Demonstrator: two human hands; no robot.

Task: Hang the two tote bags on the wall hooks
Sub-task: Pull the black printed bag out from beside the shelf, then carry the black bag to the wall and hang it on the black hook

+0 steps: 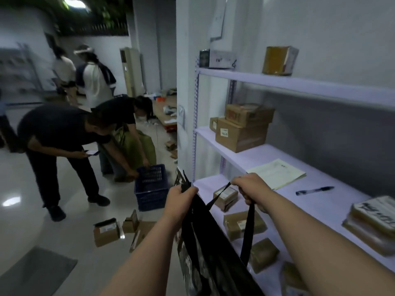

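Observation:
A black tote bag [205, 248] hangs in front of me at the lower middle of the head view. My left hand [180, 201] is closed on the bag's top edge and one strap. My right hand [253, 190] grips the other black strap [248, 229], which loops down from my fist. The two hands hold the bag's mouth apart beside the shelf. I see only one bag, and no wall hooks are in view.
A white shelf unit [277, 82] with cardboard boxes, papers and a pen stands at right. A white pillar [183, 103] rises just beyond the bag. Two people bend over a blue crate [150, 186] on the floor at left. Small boxes [106, 231] lie near my feet.

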